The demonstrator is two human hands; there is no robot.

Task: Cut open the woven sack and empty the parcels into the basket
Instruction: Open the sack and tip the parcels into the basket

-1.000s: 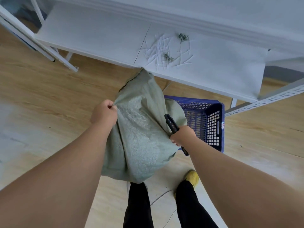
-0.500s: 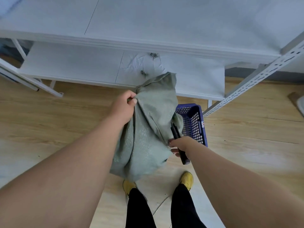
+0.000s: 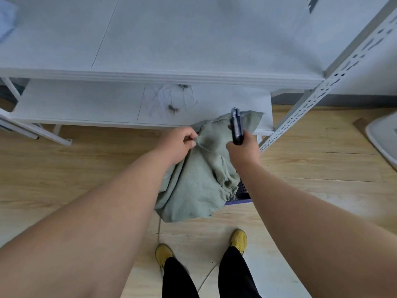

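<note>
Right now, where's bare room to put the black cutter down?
The white upper shelf board is bare across its middle. The lower shelf is free left of the cut string scraps. It's crowded at the right end, where the grey-green woven sack drapes over the blue plastic basket.

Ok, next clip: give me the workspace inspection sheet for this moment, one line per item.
Surface: wooden floor, with a pale patch near the feet.
Job's things: green woven sack held up, draped over the blue basket, which is mostly hidden; no parcels visible.
Clutter: loose threads and small dark bits on the lower shelf.
Grippers: left hand pinches the sack's edge; right hand grips a dark cutter pointing up.
Cables: nothing seen.
Surroundings: white metal rack with a slotted upright; a white object at the right edge; yellow shoes below.
</note>
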